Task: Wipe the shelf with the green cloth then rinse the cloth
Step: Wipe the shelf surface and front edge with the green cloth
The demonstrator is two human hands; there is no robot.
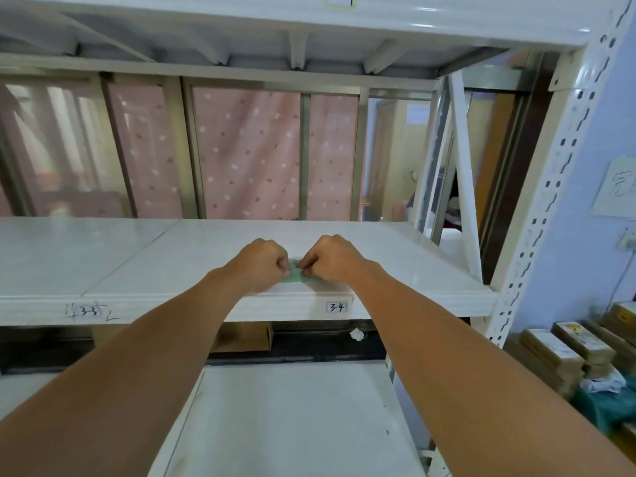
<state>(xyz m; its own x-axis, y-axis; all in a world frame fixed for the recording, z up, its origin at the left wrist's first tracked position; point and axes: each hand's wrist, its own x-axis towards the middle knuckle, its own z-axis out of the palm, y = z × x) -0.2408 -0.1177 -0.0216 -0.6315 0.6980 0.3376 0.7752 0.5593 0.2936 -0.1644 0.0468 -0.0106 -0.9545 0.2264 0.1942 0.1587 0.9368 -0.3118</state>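
Observation:
A white metal shelf board (192, 246) runs across the middle of the head view, marked 3-3 and 3-4 on its front edge. Near that edge, above the 3-4 label, lies a green cloth (295, 275), mostly hidden by my fists. My left hand (263, 261) and my right hand (332, 259) sit side by side on the board with fingers curled, each pinching the cloth where the two hands meet. Only a small green patch shows between and below them.
A lower white shelf (292, 418) lies under my forearms. The white slotted upright (550, 187) stands at the right, with stacked cardboard boxes (564, 359) on the floor beyond it. Another board (309, 15) hangs overhead. Pink dotted curtains (247, 149) hang behind glass.

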